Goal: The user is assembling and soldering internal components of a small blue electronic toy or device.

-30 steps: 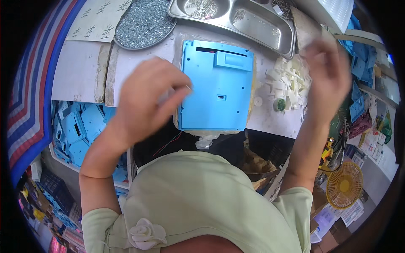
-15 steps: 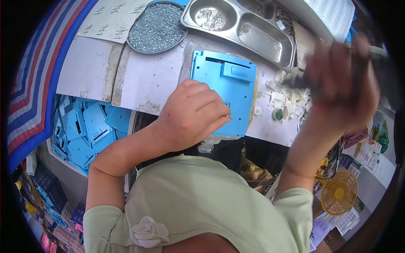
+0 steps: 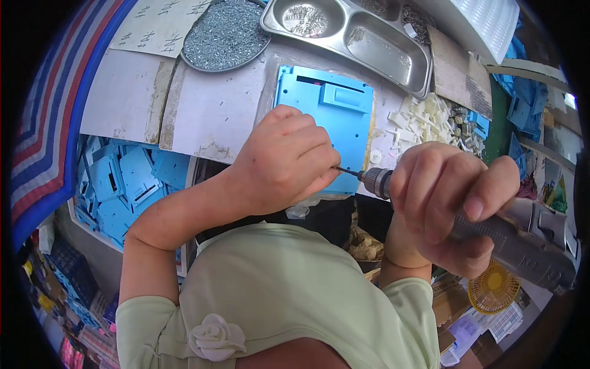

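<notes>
A flat blue plastic panel, with a slot and a raised block near its far edge, lies on the worktable before me. My left hand rests over the panel's near left part, fingers closed in a pinch; anything between the fingertips is hidden. In my right hand is a dark electric screwdriver, held almost level across the table's near edge. Its thin bit points left, with the tip meeting my left fingertips.
A round tray of small metal screws stands at the far left, beside a steel compartment tray. White plastic pieces lie in a heap right of the panel. More blue panels fill a box at lower left.
My right hand has brought the screwdriver down and left from the far right, until its bit reaches my left fingertips. My left hand stays pinched over the panel.
</notes>
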A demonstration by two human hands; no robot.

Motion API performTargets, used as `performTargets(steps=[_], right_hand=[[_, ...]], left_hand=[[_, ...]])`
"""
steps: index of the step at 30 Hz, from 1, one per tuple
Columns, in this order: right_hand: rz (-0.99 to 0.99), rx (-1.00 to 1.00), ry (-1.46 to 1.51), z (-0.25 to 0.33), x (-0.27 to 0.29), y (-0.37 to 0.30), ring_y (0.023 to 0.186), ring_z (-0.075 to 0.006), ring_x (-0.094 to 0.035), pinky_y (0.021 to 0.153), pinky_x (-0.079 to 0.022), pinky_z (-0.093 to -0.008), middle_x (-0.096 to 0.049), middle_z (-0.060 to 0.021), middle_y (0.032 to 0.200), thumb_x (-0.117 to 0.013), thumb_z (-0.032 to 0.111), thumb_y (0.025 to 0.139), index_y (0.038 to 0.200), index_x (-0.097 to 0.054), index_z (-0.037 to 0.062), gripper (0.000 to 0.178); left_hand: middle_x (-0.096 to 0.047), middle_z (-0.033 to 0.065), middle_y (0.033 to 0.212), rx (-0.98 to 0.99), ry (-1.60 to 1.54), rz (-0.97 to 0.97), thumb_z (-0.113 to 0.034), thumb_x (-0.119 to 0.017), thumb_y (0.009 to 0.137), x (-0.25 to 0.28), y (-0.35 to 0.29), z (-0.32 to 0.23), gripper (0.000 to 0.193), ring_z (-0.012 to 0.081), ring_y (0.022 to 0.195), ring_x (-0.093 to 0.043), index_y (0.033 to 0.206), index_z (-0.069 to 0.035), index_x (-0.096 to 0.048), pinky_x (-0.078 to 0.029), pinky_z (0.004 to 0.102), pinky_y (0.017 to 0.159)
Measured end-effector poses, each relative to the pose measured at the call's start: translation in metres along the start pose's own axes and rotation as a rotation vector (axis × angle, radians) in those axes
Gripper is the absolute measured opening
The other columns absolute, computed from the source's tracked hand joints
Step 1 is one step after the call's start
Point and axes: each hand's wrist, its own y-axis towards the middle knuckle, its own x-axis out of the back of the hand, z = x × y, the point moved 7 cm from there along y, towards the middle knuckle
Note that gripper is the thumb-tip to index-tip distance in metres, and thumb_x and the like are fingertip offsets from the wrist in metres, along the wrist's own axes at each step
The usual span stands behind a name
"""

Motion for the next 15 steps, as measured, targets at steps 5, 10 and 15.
performTargets(steps=[5, 10, 15], right_hand=[[0.012, 0.034, -0.077, 0.001, -0.004, -0.001, 0.050, -0.0113, -0.052, 0.049, -0.045, -0.0285, -0.056, 0.0036, 0.066, -0.072, 0.034, 0.094, 0.103, -0.049, 0.0153, 0.031], [-0.024, -0.021, -0.064, 0.008, 0.006, -0.013, 0.048, -0.0130, -0.052, 0.047, -0.047, -0.0309, -0.057, 0.0031, 0.063, -0.073, 0.033, 0.092, 0.100, -0.049, 0.0146, 0.031], [-0.078, 0.012, -0.086, 0.004, 0.019, -0.052, 0.053, -0.0180, -0.055, 0.054, -0.048, -0.0333, -0.058, -0.0036, 0.064, -0.079, 0.026, 0.089, 0.103, -0.051, 0.0080, 0.036]], left_hand=[[-0.063, 0.0044, 0.082, -0.014, 0.032, 0.082, -0.007, -0.083, 0.070, -0.001, 0.004, -0.002, 0.026, 0.0253, 0.076, -0.060, 0.090, -0.008, -0.067, -0.045, 0.0384, 0.075], [-0.060, 0.0055, 0.079, -0.016, -0.113, 0.022, -0.006, -0.079, 0.079, 0.001, 0.007, 0.005, 0.016, 0.0258, 0.070, -0.056, 0.088, -0.005, -0.065, -0.044, 0.0360, 0.064], [-0.053, 0.0086, 0.073, 0.253, -0.064, -0.029, -0.009, -0.075, 0.086, 0.026, -0.003, 0.029, 0.016, 0.0294, 0.066, -0.054, 0.080, -0.007, -0.060, -0.042, 0.0426, 0.062]])
